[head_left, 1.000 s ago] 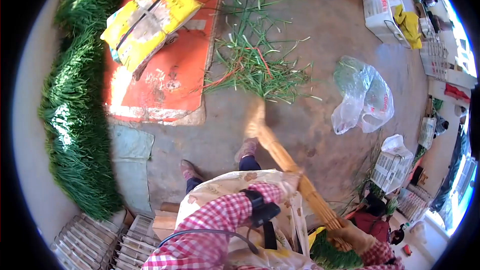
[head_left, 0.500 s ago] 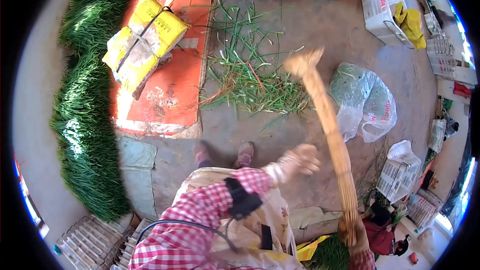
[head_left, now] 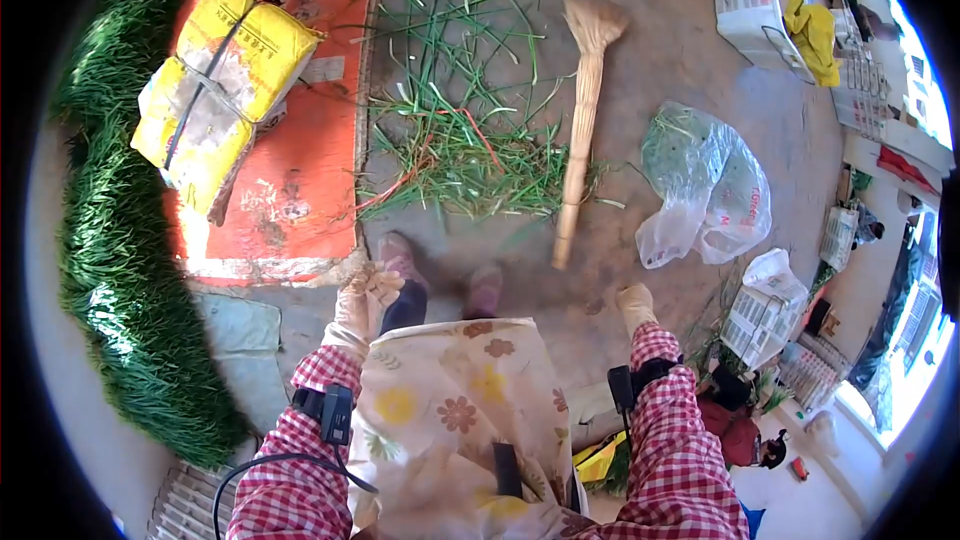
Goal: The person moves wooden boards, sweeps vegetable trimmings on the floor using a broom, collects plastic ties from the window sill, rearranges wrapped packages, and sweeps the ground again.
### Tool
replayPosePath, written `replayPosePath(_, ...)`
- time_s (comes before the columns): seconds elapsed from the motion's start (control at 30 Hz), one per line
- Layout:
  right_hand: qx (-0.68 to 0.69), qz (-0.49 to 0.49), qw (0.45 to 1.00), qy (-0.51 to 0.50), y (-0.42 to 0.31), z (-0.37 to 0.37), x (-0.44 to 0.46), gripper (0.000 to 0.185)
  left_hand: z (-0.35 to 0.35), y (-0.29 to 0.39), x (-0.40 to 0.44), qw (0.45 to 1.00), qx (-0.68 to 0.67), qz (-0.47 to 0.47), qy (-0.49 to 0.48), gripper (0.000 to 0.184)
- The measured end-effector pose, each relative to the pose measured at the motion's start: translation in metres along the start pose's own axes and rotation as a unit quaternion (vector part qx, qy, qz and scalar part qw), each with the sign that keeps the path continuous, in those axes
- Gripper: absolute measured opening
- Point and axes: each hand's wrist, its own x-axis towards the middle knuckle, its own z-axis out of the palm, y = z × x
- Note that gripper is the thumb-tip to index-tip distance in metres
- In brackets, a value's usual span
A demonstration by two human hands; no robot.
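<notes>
A straw broom (head_left: 582, 125) appears to lie on the floor beside the heap of cut green stalks (head_left: 475, 165), its flared end pointing away from me. Neither hand touches it. My left hand (head_left: 368, 292) is over the near end of the orange sheet (head_left: 290, 205), fingers loosely apart and holding nothing. To the right of the broom's near end, my right hand (head_left: 633, 302) hangs above the floor with its fingers curled in. Nothing shows in it. Both hands look gloved.
A yellow strapped bundle (head_left: 235, 75) sits on the orange sheet. Green leafy stalks (head_left: 120, 320) are piled along the left wall. On the right are a clear plastic bag (head_left: 715, 190) and white crates (head_left: 745, 10). A person in red (head_left: 730, 435) is at lower right.
The broom has left my right hand and is now farther ahead, beside the stalks. My left hand has moved left, and my right hand has come forward. The view has shifted too.
</notes>
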Motion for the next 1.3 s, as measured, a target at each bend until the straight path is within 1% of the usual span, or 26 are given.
replayPosePath(0.03, 0.027, -0.03, 0.999, -0.007, -0.015, -0.005, 0.008, 0.029, 0.001, -0.002, 0.009, 1.0, 0.002, -0.002, -0.019, 0.038)
replayPosePath(0.13, 0.091, -0.111, 0.989, -0.03, -0.116, -0.046, 0.003, 0.031, 0.015, -0.016, 0.032, 0.996, -0.048, -0.008, -0.078, 0.048)
replayPosePath(0.17, 0.093, -0.14, 0.986, 0.01, -0.147, -0.051, 0.009, 0.031, 0.02, -0.023, 0.041, 0.996, -0.05, -0.011, -0.074, 0.053)
replayPosePath(0.27, 0.122, -0.211, 0.97, 0.028, -0.229, -0.052, 0.057, 0.03, 0.037, -0.047, 0.063, 0.989, -0.115, 0.003, -0.097, 0.054)
replayPosePath(0.3, 0.118, -0.236, 0.964, 0.035, -0.254, -0.055, 0.075, 0.029, 0.038, -0.055, 0.073, 0.99, -0.119, -0.008, -0.07, 0.057)
replayPosePath(0.33, 0.14, -0.284, 0.946, 0.068, -0.276, -0.043, 0.108, 0.028, 0.041, -0.061, 0.08, 0.99, -0.128, 0.002, -0.062, 0.052)
replayPosePath(0.4, 0.126, -0.285, 0.948, 0.07, -0.325, -0.056, 0.136, 0.025, 0.035, -0.072, 0.096, 0.985, -0.164, -0.024, -0.037, 0.047)
replayPosePath(0.47, 0.109, -0.293, 0.946, 0.089, -0.363, -0.056, 0.173, 0.025, 0.017, -0.11, 0.108, 0.981, -0.179, 0.071, 0.013, 0.032)
replayPosePath(0.5, 0.087, -0.3, 0.944, 0.106, -0.38, -0.046, 0.2, 0.025, 0.022, -0.108, 0.106, 0.968, -0.243, 0.026, 0.05, 0.022)
replayPosePath(0.57, 0.106, -0.293, 0.949, 0.055, -0.405, -0.052, 0.22, 0.029, 0.025, -0.109, 0.107, 0.952, -0.306, 0.021, -0.001, 0.015)
replayPosePath(0.6, 0.116, -0.303, 0.943, 0.068, -0.414, -0.057, 0.223, 0.035, 0.023, -0.113, 0.109, 0.939, -0.343, 0.013, -0.014, 0.014)
replayPosePath(0.63, 0.123, -0.3, 0.944, 0.063, -0.422, -0.048, 0.241, 0.035, 0.036, -0.106, 0.112, 0.916, -0.397, 0.043, -0.032, 0.014)
replayPosePath(0.67, 0.131, -0.299, 0.943, 0.058, -0.43, -0.044, 0.251, 0.036, 0.047, -0.093, 0.11, 0.925, -0.374, 0.055, 0.021, 0.014)
replayPosePath(0.73, 0.101, -0.304, 0.947, -0.012, -0.436, -0.045, 0.261, 0.035, 0.041, -0.095, 0.112, 0.938, -0.339, 0.057, 0.048, 0.017)
replayPosePath(0.77, 0.086, -0.302, 0.949, 0.021, -0.436, -0.033, 0.274, 0.033, 0.038, -0.097, 0.114, 0.929, -0.362, 0.055, 0.059, 0.019)
replayPosePath(0.83, 0.188, -0.3, 0.934, 0.047, -0.42, -0.032, 0.275, 0.029, 0.04, -0.09, 0.113, 0.911, -0.395, 0.02, 0.118, 0.023)
replayPosePath(0.87, 0.237, -0.298, 0.923, 0.059, -0.41, -0.033, 0.27, 0.027, 0.041, -0.086, 0.111, 0.924, -0.362, 0.029, 0.118, 0.027)
replayPosePath(0.9, 0.398, -0.222, 0.89, -0.031, -0.399, -0.037, 0.262, 0.022, 0.042, -0.083, 0.11, 0.931, -0.349, 0.033, 0.099, 0.029)
replayPosePath(0.93, 0.478, -0.166, 0.859, -0.073, -0.389, -0.053, 0.239, 0.016, 0.042, -0.082, 0.11, 0.937, -0.338, 0.037, 0.076, 0.031)
replayPosePath(0.97, 0.521, -0.13, 0.841, -0.065, -0.378, -0.068, 0.221, 0.018, 0.037, -0.093, 0.114, 0.927, -0.354, 0.032, 0.118, 0.035)
replayPosePath(1.0, 0.563, -0.093, 0.819, -0.058, -0.366, -0.079, 0.207, 0.02, 0.041, -0.084, 0.111, 0.936, -0.344, 0.033, 0.065, 0.034)
replayPosePath(1.07, 0.708, -0.086, 0.682, -0.163, -0.335, -0.091, 0.196, 0.024, 0.036, -0.085, 0.113, 0.939, -0.336, 0.057, 0.048, 0.03)
replayPosePath(1.13, 0.698, -0.143, 0.659, -0.241, -0.327, -0.097, 0.157, 0.029, 0.036, -0.085, 0.116, 0.94, -0.32, 0.119, 0.024, 0.02)
replayPosePath(1.17, 0.663, -0.118, 0.704, -0.226, -0.329, -0.1, 0.13, 0.032, 0.035, -0.08, 0.116, 0.954, -0.274, 0.118, 0.0, 0.028)
replayPosePath(1.2, 0.643, -0.113, 0.714, -0.255, -0.332, -0.097, 0.11, 0.032, 0.026, -0.09, 0.124, 0.954, -0.254, 0.144, -0.06, 0.036)
replayPosePath(1.3, 0.594, -0.101, 0.722, -0.339, -0.346, -0.087, 0.05, 0.033, 0.03, -0.063, 0.12, 0.967, -0.217, 0.064, -0.121, 0.051)
